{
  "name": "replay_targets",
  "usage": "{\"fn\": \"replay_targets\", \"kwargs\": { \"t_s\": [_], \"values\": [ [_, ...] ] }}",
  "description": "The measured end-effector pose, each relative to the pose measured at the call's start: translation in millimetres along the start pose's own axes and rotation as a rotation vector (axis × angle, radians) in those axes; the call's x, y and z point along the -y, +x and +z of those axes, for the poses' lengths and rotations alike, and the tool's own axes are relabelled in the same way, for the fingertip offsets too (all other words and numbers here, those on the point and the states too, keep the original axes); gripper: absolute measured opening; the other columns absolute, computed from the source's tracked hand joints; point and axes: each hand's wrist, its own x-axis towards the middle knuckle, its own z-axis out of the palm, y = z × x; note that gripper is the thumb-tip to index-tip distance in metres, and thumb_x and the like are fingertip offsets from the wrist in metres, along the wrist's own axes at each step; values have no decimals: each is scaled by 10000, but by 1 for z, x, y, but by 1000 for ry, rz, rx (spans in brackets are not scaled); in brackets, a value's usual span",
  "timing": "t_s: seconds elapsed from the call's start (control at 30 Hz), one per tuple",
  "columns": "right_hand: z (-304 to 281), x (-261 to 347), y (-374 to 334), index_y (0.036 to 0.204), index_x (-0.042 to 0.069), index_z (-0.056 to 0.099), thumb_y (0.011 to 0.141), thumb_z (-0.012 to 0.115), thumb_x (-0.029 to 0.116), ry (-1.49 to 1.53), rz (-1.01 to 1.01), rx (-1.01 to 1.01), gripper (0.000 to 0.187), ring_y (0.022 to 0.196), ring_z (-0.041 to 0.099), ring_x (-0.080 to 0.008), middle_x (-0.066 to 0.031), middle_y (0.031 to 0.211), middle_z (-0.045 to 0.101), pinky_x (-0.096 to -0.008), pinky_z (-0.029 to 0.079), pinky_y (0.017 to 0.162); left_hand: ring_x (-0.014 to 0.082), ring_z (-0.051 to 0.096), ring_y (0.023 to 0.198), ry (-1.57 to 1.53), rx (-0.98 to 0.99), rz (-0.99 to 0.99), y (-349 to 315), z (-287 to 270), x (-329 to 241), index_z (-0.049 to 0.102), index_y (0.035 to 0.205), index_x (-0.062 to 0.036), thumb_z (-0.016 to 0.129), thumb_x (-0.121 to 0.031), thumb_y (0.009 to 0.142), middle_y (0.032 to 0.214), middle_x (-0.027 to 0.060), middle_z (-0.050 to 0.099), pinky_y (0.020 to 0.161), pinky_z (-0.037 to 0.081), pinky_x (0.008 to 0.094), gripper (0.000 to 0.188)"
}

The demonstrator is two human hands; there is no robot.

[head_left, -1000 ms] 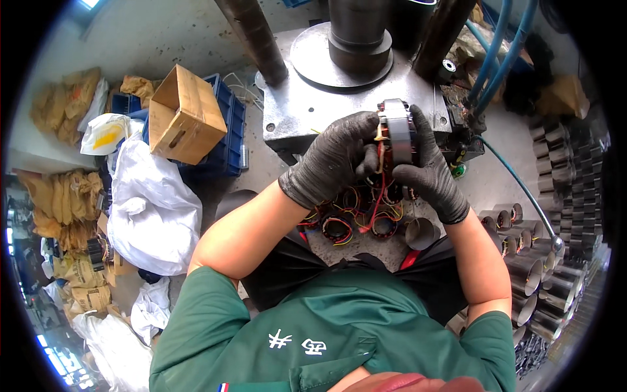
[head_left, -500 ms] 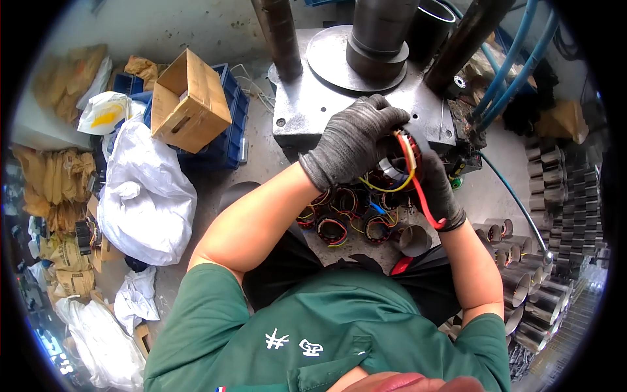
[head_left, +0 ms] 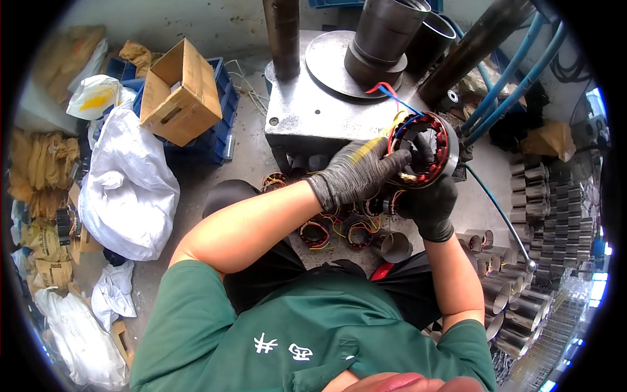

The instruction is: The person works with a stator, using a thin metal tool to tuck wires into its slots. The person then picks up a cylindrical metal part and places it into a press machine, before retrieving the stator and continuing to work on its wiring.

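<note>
A motor stator [head_left: 449, 151], a grey steel ring with red-edged windings, is held up in front of the press, its round opening toward me. Blue, red and yellow lead wires [head_left: 400, 98] stick up from its upper left. My left hand [head_left: 359, 168], in a dark grey glove, grips the ring's left side, the thumb at its opening. From below and the right, my gloved right hand [head_left: 431, 206] holds the lower rim; some of its fingers are hidden behind the ring. Beneath the hands, several wired stators [head_left: 315, 234] lie on the floor beside a steel sleeve [head_left: 393, 247].
Ahead stands a press table [head_left: 307, 121] bearing a round plate and a dark steel cylinder [head_left: 390, 32], between thick posts. Steel sleeves [head_left: 496, 294] and stacked cores [head_left: 555, 222] fill the right. At left are a cardboard box [head_left: 183, 108], a blue crate [head_left: 227, 108] and white sacks [head_left: 130, 189].
The stator has turned so its opening and windings face me, and its wires now point upward. My left hand has moved lower, and my right hand has shifted beneath the ring.
</note>
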Motion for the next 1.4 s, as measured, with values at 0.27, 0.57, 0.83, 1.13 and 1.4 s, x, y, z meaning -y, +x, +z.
{"fn": "replay_targets", "kwargs": {
  "t_s": [0.27, 0.57, 0.83, 1.13, 1.4],
  "values": [
    [2, 21, -2, 1540, -25, 397, 920, 524, 714, 1086, 218, 44, 973, 1392, 505, -339, -230, 1520, 490, -510, 417, 1166, 240, 615, 1067, -237, -363, 579, 19, 16, 16, 596, 1273, -16, 712, -94, 936, 1192, 146, 580, 936, 524, 348, 364],
    [-16, 18, -3, 1604, 129, 320, 919, 491, 791, 1183, 289, 103, 968, 1365, 527, -350, -174, 1518, 494, -544, 442, 1140, 457, 466, 1383, 1, -182, 650, 21, 19, 11, 685, 1254, -9, 682, -257, 977, 1508, 297, 418, 1162, 402, 448, 373],
    [-48, 28, 8, 1306, 32, 640, 755, 790, 257, 569, 341, 435, 613, 1078, 640, -148, -45, 1153, 703, -343, 536, 974, 229, 692, 1040, -167, -71, 324, 17, 21, 17, 726, 1162, 25, 733, -185, 931, 1220, 142, 653, 948, 558, 343, 313],
    [-61, 1, 13, 1439, 33, 526, 740, 896, 256, -193, -40, 561, 821, 1237, 599, -275, -120, 1345, 626, -420, 492, 1078, 133, 675, 916, -251, 90, 82, -5, 20, 1, 747, 1077, 16, 770, -243, 922, 956, 67, 726, 907, 560, 325, 303],
    [-34, 8, 3, 1409, 34, 542, 900, 801, 211, 7, 18, 293, 598, 1187, 631, -219, -107, 1325, 637, -399, 546, 1003, 270, 693, 1024, -265, -167, 312, -8, 16, 6, 744, 1081, 13, 672, -74, 841, 1152, 176, 663, 921, 567, 368, 265]
  ]
}}
